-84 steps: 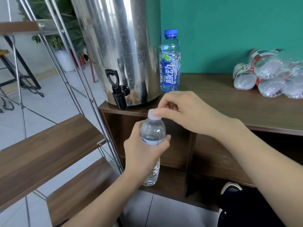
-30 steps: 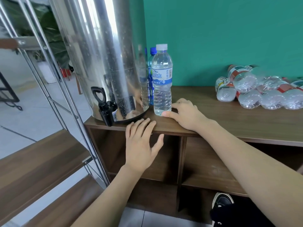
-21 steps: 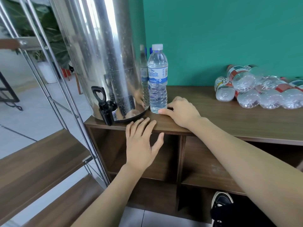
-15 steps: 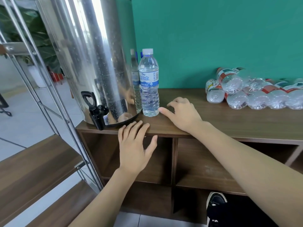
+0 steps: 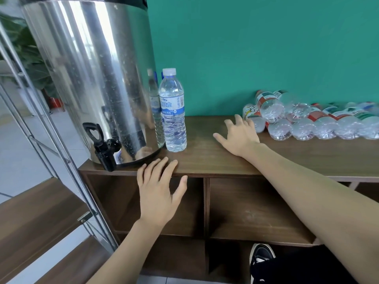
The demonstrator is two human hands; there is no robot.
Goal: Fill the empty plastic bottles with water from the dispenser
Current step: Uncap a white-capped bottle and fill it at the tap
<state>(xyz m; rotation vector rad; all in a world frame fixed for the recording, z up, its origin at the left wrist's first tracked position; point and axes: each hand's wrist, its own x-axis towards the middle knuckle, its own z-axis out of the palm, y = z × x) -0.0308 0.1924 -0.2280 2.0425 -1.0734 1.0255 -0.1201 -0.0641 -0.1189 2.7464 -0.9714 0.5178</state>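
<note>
Cabinet top [image 5: 205,158]: dispenser [image 5: 92,78], bottles [image 5: 303,119].

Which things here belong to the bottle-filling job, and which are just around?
Job: dispenser, its tap, filled bottle, empty bottles, right hand, left hand.
Around: shelf rack, plant, shoe.

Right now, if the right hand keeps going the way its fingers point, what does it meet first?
Probably the pile of empty bottles lying on the cabinet top; the right hand already nearly touches the nearest one.

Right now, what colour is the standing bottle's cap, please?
White, on the standing bottle; head view.
</note>
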